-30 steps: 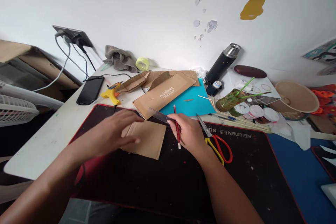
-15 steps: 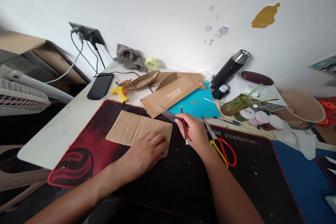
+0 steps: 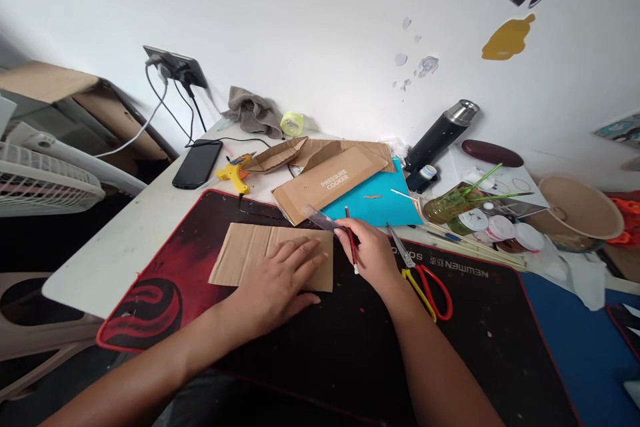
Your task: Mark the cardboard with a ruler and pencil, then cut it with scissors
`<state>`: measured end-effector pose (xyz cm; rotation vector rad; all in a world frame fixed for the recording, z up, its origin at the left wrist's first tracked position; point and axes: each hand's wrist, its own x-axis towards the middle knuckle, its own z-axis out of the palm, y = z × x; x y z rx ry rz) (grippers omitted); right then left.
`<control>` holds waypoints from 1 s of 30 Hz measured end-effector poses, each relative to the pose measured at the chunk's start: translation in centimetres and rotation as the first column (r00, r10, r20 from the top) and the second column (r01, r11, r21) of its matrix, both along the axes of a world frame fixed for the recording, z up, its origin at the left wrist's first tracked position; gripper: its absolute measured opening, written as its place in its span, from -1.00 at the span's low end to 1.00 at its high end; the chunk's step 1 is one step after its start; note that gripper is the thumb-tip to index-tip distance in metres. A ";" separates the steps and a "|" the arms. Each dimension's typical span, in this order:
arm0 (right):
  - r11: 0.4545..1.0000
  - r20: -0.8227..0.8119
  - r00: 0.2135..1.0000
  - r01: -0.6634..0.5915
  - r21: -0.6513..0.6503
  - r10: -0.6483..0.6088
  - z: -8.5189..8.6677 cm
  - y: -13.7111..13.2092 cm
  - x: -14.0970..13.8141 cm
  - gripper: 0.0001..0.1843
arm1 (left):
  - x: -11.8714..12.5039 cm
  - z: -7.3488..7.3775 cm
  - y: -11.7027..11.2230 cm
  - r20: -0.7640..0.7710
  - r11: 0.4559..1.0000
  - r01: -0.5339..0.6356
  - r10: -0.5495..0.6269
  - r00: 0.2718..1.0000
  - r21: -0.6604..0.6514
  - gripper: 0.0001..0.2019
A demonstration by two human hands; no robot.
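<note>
A cardboard piece point(image 3: 240, 253) lies flat on the black and red desk mat point(image 3: 345, 347). Across its right part rests my left hand point(image 3: 280, 280), fingers spread and thumb off the near edge. My right hand point(image 3: 370, 253) is closed on a clear ruler point(image 3: 320, 219) and a red and black pencil point(image 3: 352, 240), just right of the cardboard. The ruler's free end points up and left, over the edge of a box panel marked "PRESSURE COOKER" point(image 3: 330, 180). Scissors point(image 3: 420, 280) with red and yellow handles lie right of my right hand.
Behind the mat are a yellow glue gun point(image 3: 234, 175), a phone point(image 3: 197, 164) and a blue sheet point(image 3: 370, 203). A black flask point(image 3: 440, 137), several jars point(image 3: 473, 220) and a beige bowl point(image 3: 580, 203) stand at the right. A white fan point(image 3: 50, 177) is at the left.
The cardboard piece has turned to lie straighter on the mat. My left hand has gone from bent fingers at its edge to lying flat. My right hand still holds the ruler and pencil.
</note>
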<state>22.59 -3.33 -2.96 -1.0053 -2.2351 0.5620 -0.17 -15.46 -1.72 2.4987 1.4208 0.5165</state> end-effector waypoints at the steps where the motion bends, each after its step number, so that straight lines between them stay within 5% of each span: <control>1: 1.000 0.001 1.000 -0.002 -0.003 0.002 0.1 -0.1 0.0 -0.79 | -0.5 -0.2 0.1 -0.025 1.000 -0.015 0.015 1.000 0.014 -0.33; 7: 1.000 -0.048 0.999 0.018 0.004 -0.018 0.1 0.0 -0.1 -0.80 | -2.2 -1.6 1.4 -0.143 0.999 -0.037 0.037 0.989 0.001 0.01; 23: 0.999 -0.079 0.996 0.032 -0.029 -0.034 -0.2 0.2 0.0 -0.80 | -3.3 -1.0 1.8 0.022 0.989 0.117 -0.116 0.993 -0.093 0.06; 30: 0.999 -0.053 0.998 0.016 -0.034 -0.018 -0.2 0.2 0.0 -0.77 | -6.0 1.9 2.8 0.210 0.992 -0.125 0.119 0.970 0.013 -0.47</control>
